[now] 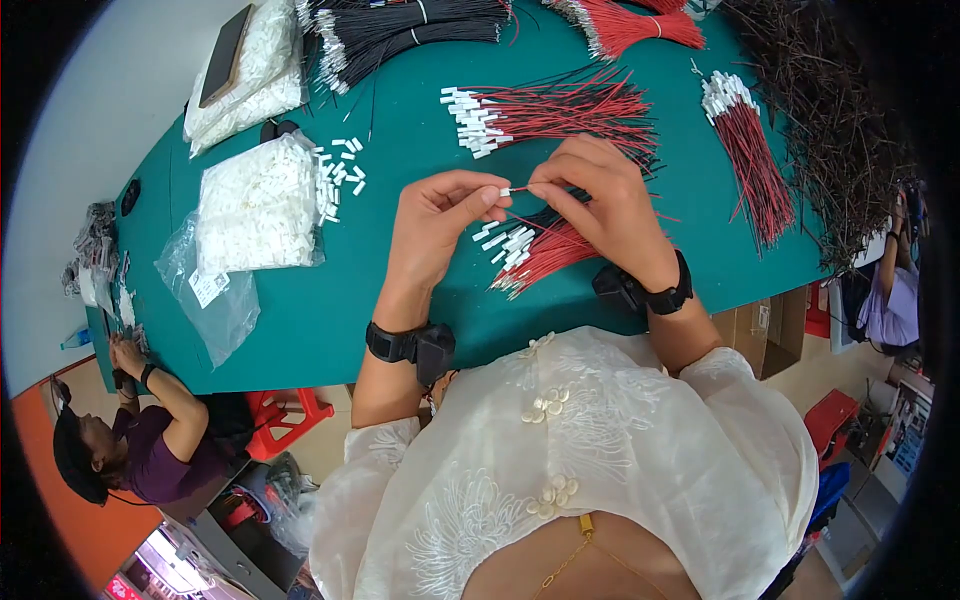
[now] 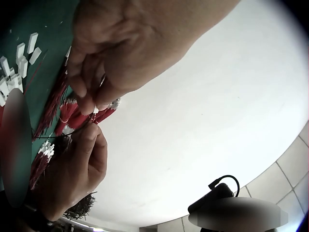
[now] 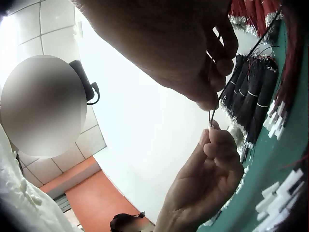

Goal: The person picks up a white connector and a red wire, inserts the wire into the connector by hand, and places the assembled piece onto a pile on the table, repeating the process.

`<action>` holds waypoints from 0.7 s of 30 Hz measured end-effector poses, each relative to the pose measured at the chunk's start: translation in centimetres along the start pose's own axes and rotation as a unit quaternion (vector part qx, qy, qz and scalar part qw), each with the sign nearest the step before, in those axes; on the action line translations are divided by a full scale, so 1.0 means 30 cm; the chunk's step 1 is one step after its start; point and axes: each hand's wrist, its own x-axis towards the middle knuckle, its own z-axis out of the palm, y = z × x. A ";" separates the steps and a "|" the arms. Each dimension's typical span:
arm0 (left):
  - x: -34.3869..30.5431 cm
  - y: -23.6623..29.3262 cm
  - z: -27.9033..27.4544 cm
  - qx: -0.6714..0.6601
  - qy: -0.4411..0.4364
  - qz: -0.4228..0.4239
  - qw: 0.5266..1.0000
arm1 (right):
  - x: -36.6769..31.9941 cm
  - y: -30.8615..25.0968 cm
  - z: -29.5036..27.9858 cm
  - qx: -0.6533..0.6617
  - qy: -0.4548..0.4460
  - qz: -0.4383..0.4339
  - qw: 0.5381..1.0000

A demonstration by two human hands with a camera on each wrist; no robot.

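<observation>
Over the green table (image 1: 370, 280), my left hand (image 1: 430, 225) pinches a small white connector housing (image 1: 505, 192) between thumb and forefinger. My right hand (image 1: 605, 200) pinches thin wires (image 1: 519, 188) just beside it. Two wires (image 3: 211, 117) run from the right fingertips into the housing in the right wrist view, and the black one trails past that hand. Beneath the hands lies a bundle of red and black wires with white connectors (image 1: 516, 248). A larger bundle of the same kind (image 1: 560, 115) lies just beyond them.
At left are a clear bag of white housings (image 1: 255, 205) and loose housings (image 1: 335, 180). Black wire bundles (image 1: 415, 35), red ones (image 1: 635, 30) and a phone (image 1: 226, 55) lie at the back. A finished-looking bundle (image 1: 745, 150) and dark wire heap (image 1: 840, 110) are right. Another person sits left.
</observation>
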 end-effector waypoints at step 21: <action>0.001 -0.011 0.001 0.029 -0.008 0.015 0.999 | -0.001 -0.003 0.034 0.107 -0.023 0.045 0.993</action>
